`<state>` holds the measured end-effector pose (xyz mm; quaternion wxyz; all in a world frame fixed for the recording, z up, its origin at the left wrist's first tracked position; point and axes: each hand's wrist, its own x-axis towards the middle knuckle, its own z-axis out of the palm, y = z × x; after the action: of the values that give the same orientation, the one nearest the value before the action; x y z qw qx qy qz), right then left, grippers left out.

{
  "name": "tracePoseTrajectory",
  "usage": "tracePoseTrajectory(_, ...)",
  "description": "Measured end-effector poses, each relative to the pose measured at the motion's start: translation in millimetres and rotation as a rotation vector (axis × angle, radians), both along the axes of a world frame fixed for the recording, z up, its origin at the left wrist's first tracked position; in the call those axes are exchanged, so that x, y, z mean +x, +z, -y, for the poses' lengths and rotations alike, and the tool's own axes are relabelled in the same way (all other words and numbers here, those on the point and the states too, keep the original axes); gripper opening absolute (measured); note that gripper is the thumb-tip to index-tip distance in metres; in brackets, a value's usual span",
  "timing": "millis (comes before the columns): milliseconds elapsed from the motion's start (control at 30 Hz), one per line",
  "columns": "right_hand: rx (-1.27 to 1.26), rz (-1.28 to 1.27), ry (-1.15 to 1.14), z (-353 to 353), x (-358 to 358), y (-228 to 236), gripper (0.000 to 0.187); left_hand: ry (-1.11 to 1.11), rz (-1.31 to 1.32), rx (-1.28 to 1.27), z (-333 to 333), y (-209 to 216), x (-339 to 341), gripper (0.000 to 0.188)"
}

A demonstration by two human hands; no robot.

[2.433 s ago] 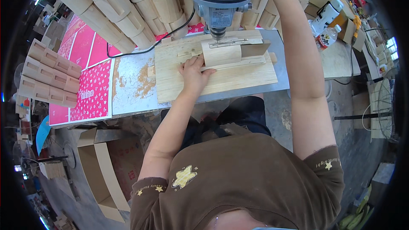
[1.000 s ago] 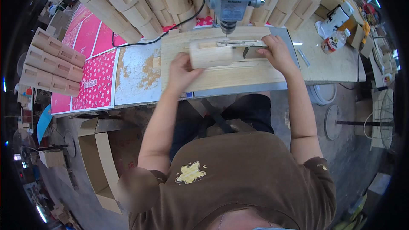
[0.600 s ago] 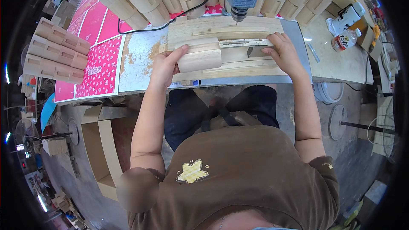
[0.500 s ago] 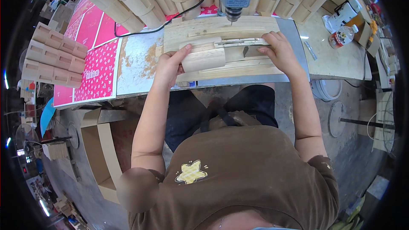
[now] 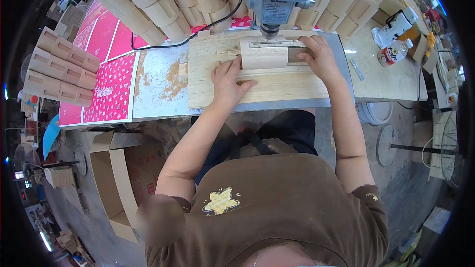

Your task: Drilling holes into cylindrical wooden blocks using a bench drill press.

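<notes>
A pale wooden block with a rounded side (image 5: 265, 59) lies on the wooden board (image 5: 213, 91), below the drill press chuck (image 5: 269, 32). Along its top runs a slotted metal strip (image 5: 272, 44). My right hand (image 5: 319, 57) pinches the strip's right end between thumb and fingers. At the block's left end rests my left hand (image 5: 230, 83), its fingertips against the wood and its thumb stretched away to the right over the board. The lower tip of the chuck sits just above the strip; whether a bit touches anything cannot be seen.
Stacked wooden blocks (image 5: 148, 0) line the back, and more (image 5: 62, 66) stand at the left. A black cable (image 5: 198, 32) crosses the table. Sawdust (image 5: 170, 76) lies left of the board. A bottle (image 5: 395, 52) stands at the right; an open cardboard box (image 5: 116, 183) is on the floor.
The block and strip have moved right and back, under the chuck, and now lie lower on the board. My left hand has gone from gripping the block's end to resting with its thumb apart.
</notes>
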<state>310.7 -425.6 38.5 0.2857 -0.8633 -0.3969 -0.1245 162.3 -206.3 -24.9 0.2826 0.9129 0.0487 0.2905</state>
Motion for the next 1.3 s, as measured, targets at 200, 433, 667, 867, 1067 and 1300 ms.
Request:
tracePoseTrajectory(200,0.000,0.006,0.041,-20.9,-9.6,1.5,0.042,0.016,-0.065,0.035,-29.1,-4.5,-2.0,0.058)
tracePoseTrajectory(433,0.780,0.056,0.029,-18.5,33.6,103.7,0.027,0.027,-0.088,0.035,-34.4,-3.1,-9.8,0.054)
tracePoseTrajectory(667,0.578,0.035,0.016,-63.1,35.0,176.0,0.022,0.016,-0.060,0.073,-29.7,-3.0,0.1,0.051)
tracePoseTrajectory(867,0.351,0.144,-0.139,-22.0,-41.3,135.7,0.020,0.028,-0.071,0.052,-33.9,-4.2,-6.3,0.050)
tracePoseTrajectory(1067,0.592,0.212,-0.057,-23.9,-50.8,25.3,0.007,0.003,-0.056,0.069,-30.4,-3.2,-1.6,0.051)
tracePoseTrajectory(1300,0.542,0.266,-0.009,-21.8,-44.9,23.1,0.004,0.016,-0.050,0.067,-29.6,-6.9,0.6,0.050)
